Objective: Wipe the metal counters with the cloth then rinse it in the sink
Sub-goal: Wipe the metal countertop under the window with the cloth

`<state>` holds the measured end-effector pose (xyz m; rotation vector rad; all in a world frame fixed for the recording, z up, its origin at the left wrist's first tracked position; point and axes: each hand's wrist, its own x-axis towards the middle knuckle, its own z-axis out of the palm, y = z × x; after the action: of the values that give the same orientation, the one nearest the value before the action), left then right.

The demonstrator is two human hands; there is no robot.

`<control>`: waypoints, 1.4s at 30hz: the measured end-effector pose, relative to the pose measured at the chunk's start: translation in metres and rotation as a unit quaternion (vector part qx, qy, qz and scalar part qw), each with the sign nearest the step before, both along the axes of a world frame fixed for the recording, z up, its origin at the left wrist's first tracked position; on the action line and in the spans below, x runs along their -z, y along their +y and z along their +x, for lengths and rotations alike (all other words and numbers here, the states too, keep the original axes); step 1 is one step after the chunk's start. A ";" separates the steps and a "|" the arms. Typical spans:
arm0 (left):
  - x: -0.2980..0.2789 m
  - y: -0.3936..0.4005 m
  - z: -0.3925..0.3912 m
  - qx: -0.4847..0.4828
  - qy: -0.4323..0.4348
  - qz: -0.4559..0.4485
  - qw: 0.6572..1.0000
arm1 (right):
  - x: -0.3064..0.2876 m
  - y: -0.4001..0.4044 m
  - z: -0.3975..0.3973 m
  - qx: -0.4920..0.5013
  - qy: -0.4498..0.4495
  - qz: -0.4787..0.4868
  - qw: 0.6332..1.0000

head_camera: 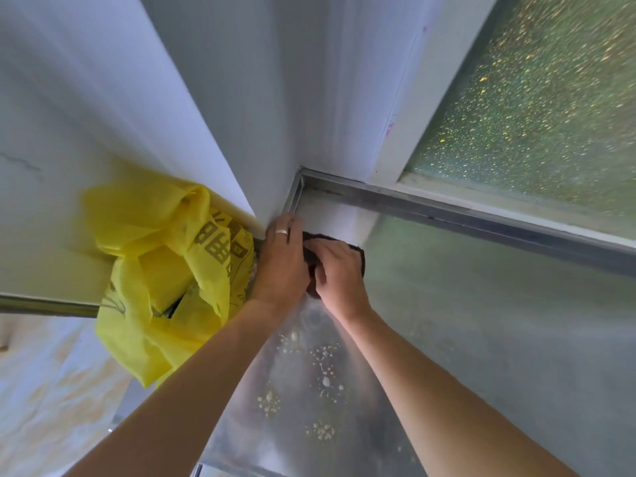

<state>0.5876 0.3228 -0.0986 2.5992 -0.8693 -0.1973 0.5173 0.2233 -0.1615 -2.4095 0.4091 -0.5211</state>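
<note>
A dark brown cloth [358,254] lies on the metal counter [464,321] in its far left corner, where the white wall meets the window frame. My left hand [282,259], with a ring on one finger, lies flat at the cloth's left edge. My right hand [339,273] presses down on top of the cloth with spread fingers, hiding most of it. Whitish droplets and specks [320,380] dot the counter between my forearms.
A yellow plastic bag [161,270] with dark print hangs off the counter's left end beside my left hand. A raised metal rim [481,215] runs along the back under a frosted window [533,108]. A metal rail [44,306] sticks out at left.
</note>
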 end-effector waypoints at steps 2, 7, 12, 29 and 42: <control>-0.003 0.001 0.001 0.001 0.014 -0.009 1.000 | -0.005 -0.009 -0.006 0.110 -0.021 -0.002 0.994; -0.007 0.000 0.004 0.010 0.002 0.003 1.000 | 0.003 -0.031 0.021 0.185 0.018 -0.017 0.983; 0.002 0.005 0.010 0.025 -0.004 -0.016 1.000 | 0.000 -0.027 0.075 0.285 0.031 0.005 0.958; 0.002 0.007 0.014 0.045 -0.006 0.003 0.999 | 0.003 -0.024 0.038 0.136 0.006 -0.059 0.989; -0.001 0.012 0.013 0.052 0.027 -0.013 0.998 | 0.002 -0.024 0.061 -0.043 0.033 -0.081 0.995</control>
<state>0.6005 0.3344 -0.0975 2.5146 -0.9809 -0.2814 0.5779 0.1993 -0.1631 -2.5937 0.3003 -0.4543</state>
